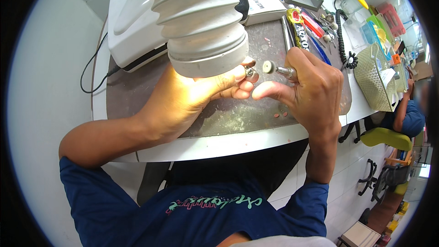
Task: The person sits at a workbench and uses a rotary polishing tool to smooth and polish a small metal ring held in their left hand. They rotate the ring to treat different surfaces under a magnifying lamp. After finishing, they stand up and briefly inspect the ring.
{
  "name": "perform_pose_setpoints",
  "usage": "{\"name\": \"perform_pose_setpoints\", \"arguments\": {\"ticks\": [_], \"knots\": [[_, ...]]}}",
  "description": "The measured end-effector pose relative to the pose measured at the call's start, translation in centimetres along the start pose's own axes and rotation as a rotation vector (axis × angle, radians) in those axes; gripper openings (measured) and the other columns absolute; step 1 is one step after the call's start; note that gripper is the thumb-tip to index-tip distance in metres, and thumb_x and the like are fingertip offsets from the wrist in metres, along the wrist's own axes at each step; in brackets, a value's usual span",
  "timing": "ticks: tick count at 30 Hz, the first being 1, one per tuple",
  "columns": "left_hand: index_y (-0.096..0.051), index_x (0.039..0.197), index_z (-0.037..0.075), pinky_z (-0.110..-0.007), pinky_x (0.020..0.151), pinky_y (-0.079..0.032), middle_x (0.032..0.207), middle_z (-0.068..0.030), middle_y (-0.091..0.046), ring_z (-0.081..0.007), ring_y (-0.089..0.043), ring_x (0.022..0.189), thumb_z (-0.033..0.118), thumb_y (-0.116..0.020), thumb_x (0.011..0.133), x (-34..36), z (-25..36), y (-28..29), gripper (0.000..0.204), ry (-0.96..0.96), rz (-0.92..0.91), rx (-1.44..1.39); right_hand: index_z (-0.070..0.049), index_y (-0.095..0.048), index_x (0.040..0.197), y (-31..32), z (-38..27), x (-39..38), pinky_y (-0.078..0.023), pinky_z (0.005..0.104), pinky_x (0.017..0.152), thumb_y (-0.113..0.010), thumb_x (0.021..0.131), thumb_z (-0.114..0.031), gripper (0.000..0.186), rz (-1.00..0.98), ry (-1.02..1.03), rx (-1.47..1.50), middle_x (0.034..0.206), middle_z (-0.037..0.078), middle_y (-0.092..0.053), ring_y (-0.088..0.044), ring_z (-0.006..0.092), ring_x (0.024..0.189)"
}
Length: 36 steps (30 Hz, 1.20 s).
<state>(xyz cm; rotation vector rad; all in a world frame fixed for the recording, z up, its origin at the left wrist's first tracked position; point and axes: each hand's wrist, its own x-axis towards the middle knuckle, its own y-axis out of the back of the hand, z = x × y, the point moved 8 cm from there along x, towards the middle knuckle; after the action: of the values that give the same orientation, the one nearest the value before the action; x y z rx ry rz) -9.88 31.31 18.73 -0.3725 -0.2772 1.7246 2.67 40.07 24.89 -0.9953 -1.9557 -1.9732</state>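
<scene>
My left hand (192,92) pinches a small shiny metal piece (249,71) between thumb and fingertips, just below the mouth of a white corrugated hose (201,23). Part of that hand is hidden behind the hose. Facing it, my right hand (318,87) grips a rotary handpiece (288,72), its fingers wrapped round the metal body and its thumb stretched toward the left. A small round pale wheel with a dark rim (269,67) sits on the handpiece's tip. The wheel points at the metal piece, with a narrow gap between them.
A dusty dark mat (215,126) covers the white table. Left stands a white machine (137,32) with a cable. Right lie a yellow packet (298,29), loose burs and a coiled black cord (340,36). Farther right are a woven basket (375,80) and a seated person (411,114).
</scene>
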Motion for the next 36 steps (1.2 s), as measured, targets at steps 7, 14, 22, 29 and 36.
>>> {"name": "perform_pose_setpoints", "arguments": {"ticks": [7, 14, 22, 29, 36], "knots": [[-0.056, 0.122, -0.003, -0.029, 0.085, -0.053, 0.103, -0.0112, -0.064, -0.0164, -0.063, 0.093, 0.015, -0.059, 0.099, 0.3, 0.0, 0.0, 0.029, -0.003, -0.033, 0.062, -0.006, -0.047, 0.066, 0.4, -0.3, 0.0, -0.033, 0.0316, 0.043, -0.081, 0.069, -0.051, 0.056, 0.012, 0.022, 0.025, 0.057, 0.003, -0.042, -0.043, 0.0174, 0.046], [-0.06, 0.115, -0.005, -0.029, 0.08, -0.055, 0.096, -0.0102, -0.064, -0.0146, -0.064, 0.088, 0.016, -0.06, 0.099, 0.5, 0.4, 0.0, 0.026, -0.018, -0.058, 0.133, -0.006, -0.048, 0.064, -0.2, -0.4, -0.2, -0.029, 0.0306, 0.042, -0.083, 0.07, -0.045, 0.053, -0.016, 0.042, 0.069, 0.057, 0.002, -0.039, -0.038, 0.0157, 0.045], [-0.062, 0.112, -0.004, -0.027, 0.076, -0.054, 0.088, -0.0085, -0.066, -0.0128, -0.064, 0.081, 0.015, -0.062, 0.098, 0.7, 1.0, -0.2, 0.024, -0.106, -0.062, 0.271, -0.005, -0.047, 0.063, -0.1, -0.4, -0.2, -0.028, 0.03, 0.043, -0.084, 0.068, -0.039, 0.051, -0.018, 0.01, 0.093, 0.057, 0.002, -0.038, -0.037, 0.015, 0.046], [-0.061, 0.117, -0.005, -0.027, 0.076, -0.053, 0.089, -0.0092, -0.067, -0.0125, -0.064, 0.082, 0.011, -0.06, 0.098, 0.3, 1.0, -0.3, 0.025, -0.038, -0.02, 0.239, -0.004, -0.047, 0.063, 0.0, -0.4, 0.0, -0.028, 0.0296, 0.043, -0.085, 0.07, -0.035, 0.05, -0.001, 0.007, 0.117, 0.057, 0.003, -0.039, -0.037, 0.0144, 0.046], [-0.06, 0.118, -0.006, -0.028, 0.079, -0.054, 0.098, -0.012, -0.068, -0.016, -0.066, 0.084, 0.01, -0.058, 0.099, 0.3, 0.6, -0.6, 0.025, -0.019, -0.116, 0.202, -0.004, -0.047, 0.063, 0.2, -0.2, 0.0, -0.029, 0.0289, 0.043, -0.082, 0.067, -0.049, 0.057, 0.006, 0.01, 0.112, 0.057, 0.002, -0.041, -0.038, 0.0141, 0.046]]}}
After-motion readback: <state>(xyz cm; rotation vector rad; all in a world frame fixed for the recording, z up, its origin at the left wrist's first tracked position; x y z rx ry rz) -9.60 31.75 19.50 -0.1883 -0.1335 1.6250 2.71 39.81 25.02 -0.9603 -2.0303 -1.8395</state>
